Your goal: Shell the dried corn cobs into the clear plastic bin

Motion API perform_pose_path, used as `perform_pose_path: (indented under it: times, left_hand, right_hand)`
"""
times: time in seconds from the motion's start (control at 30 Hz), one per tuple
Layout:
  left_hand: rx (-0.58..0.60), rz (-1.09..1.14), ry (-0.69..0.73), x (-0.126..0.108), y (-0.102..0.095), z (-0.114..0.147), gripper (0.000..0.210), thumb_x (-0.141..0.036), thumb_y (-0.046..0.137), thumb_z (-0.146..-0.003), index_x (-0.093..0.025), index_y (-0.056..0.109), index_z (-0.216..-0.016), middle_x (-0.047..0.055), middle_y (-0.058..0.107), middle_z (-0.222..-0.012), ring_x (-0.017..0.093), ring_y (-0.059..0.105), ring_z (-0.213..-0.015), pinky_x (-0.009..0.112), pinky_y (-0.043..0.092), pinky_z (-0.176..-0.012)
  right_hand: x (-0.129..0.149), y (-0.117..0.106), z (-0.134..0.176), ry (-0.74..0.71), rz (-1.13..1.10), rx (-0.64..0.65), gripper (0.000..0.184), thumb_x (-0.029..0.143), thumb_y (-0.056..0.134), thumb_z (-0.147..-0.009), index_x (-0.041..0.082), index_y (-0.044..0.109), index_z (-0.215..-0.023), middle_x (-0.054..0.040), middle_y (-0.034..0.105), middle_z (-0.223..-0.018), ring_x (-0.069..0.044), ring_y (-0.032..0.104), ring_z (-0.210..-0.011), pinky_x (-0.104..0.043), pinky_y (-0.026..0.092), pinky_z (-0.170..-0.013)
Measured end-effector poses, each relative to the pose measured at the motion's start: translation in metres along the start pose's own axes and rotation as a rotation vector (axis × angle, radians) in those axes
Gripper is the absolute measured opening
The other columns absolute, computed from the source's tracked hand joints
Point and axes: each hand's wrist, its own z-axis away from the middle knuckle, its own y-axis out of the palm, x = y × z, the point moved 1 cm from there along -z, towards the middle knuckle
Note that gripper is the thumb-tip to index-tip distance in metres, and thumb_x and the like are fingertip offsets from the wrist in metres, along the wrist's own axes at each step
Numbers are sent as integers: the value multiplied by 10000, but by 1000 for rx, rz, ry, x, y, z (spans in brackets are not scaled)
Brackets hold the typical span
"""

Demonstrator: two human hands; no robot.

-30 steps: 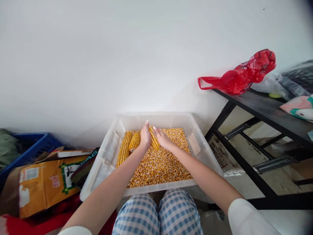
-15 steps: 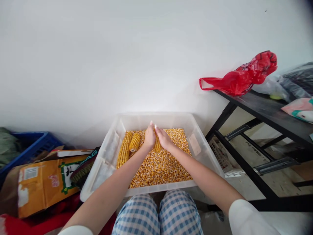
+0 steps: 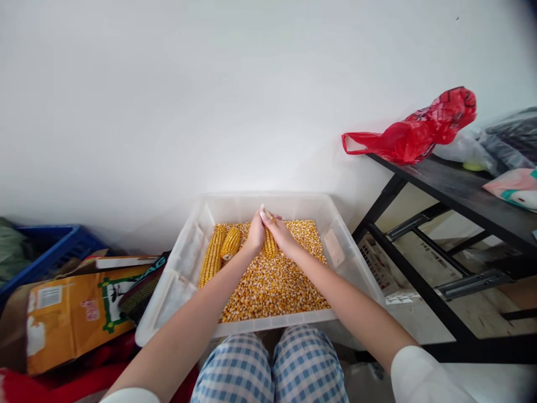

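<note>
Between my two hands is an ear of corn [image 3: 269, 246], its lower end showing yellow kernels below my palms. My left hand [image 3: 255, 230] wraps its left side, and my right hand [image 3: 279, 230] closes over it from the right, fingertips meeting near the top. Most of the ear's upper part is hidden by the hands. Loose corn kernels [image 3: 277, 291] cover the floor of a translucent plastic bin [image 3: 178, 280] beneath. To the left of my hands, a long ear of corn [image 3: 212, 254] and a shorter ear [image 3: 230, 243] lie on the kernels.
A black shelf frame [image 3: 413, 274] stands at the right, with a red plastic bag [image 3: 415, 131] on top. On the left are an orange cardboard box [image 3: 71, 313] and a blue crate [image 3: 59, 246]. A white wall [image 3: 251, 101] rises behind the bin.
The right hand's fingers have shifted slightly left and up over the ear, now touching the left hand's fingertips. The other ears have stayed in place.
</note>
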Motion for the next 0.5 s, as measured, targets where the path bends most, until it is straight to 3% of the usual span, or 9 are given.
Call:
perform_pose_path:
  times: [0.2,0.4,0.5]
  left_hand:
    - [115,-18,-94,-12,0,4,413,-550,530,-758,-153,640,-742,88,670,-769,218,638,-745,312,489,-678]
    - [111,-23,6,-13,-2,2,341,-483,569,-756,-151,643,-731,87,679,-815,200,632,-760,300,485,-714]
    - [123,-34,-5,-10,-1,3,377,-507,510,-791,-156,635,-728,84,675,-778,200,629,-713,302,490,-670]
  right_hand:
    - [1,1,-1,99,-150,36,603,637,299,-854,180,639,-1051,-50,700,-859,-205,634,-914,-341,476,-864]
    - [5,2,1,6,-125,74,555,620,370,-840,180,650,-1032,-46,695,-861,-191,635,-916,-313,481,-846]
    - [-1,-1,1,20,-39,-15,542,612,354,-849,193,657,-1009,-42,698,-857,-190,634,-917,-313,471,-860]
